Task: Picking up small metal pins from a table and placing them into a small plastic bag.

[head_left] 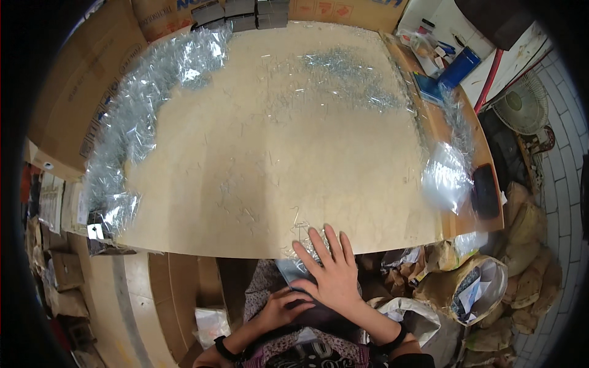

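Note:
My right hand lies with fingers spread at the near edge of the pale wooden board. Under and beside its fingers is a small cluster of thin bent metal pins. Just below that edge, a bluish see-through bag or tray sits over my lap with shiny pieces in it; its exact kind is unclear. My left hand is curled at the near side of this bluish holder, fingers closed on its rim. My right palm partly covers it.
Heaps of shiny pins line the board's left side; more are scattered at the back right. On the right ledge are a clear bag, a dark phone and a blue can. Sacks stand at lower right.

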Available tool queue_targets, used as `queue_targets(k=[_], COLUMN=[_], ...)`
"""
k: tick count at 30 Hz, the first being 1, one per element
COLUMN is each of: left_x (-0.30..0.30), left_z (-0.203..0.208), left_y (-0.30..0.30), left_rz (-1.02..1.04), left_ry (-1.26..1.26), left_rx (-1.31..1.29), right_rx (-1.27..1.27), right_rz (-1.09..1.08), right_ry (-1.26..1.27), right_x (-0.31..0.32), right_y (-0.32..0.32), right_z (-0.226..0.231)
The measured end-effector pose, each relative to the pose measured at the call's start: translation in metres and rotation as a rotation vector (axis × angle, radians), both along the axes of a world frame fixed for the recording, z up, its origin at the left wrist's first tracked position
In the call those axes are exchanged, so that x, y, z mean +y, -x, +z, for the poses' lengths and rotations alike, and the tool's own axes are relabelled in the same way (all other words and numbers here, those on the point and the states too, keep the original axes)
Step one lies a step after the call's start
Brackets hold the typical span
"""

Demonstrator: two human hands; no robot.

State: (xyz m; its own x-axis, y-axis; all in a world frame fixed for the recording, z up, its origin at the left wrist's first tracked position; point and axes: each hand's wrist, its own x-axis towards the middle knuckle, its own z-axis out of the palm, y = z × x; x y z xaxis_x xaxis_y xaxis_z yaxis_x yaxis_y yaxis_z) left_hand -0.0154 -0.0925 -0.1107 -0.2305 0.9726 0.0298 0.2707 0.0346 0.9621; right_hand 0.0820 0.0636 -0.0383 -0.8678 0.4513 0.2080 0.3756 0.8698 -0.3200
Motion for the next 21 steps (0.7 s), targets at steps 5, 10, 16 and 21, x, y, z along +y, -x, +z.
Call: queue_targets(k=[5, 10, 16, 21], left_x=[-0.001, 0.003, 0.009, 0.005], left_z=[-0.001, -0.006, -0.015, -0.022], left_y=[-0.001, 0.000, 0.007, 0.003], left_rz=[0.001, 0.007, 0.038, 0.019], left_ry=[-0.059, 0.002, 0.113, 0.127], left_rx=[-0.023, -0.009, -0.025, 0.012], right_rx=[0.193, 0.441, 0.349, 0.253], right_rz=[0.073, -0.187, -0.301, -0.102], right_ry=[0.115, 0.169, 0.283, -0.005], right_x=[-0.011, -0.022, -0.034, -0.017], right_y=[-0.042, -0.076, -0.078, -0.053], right_z=[-0.020, -0.051, -0.062, -0.038])
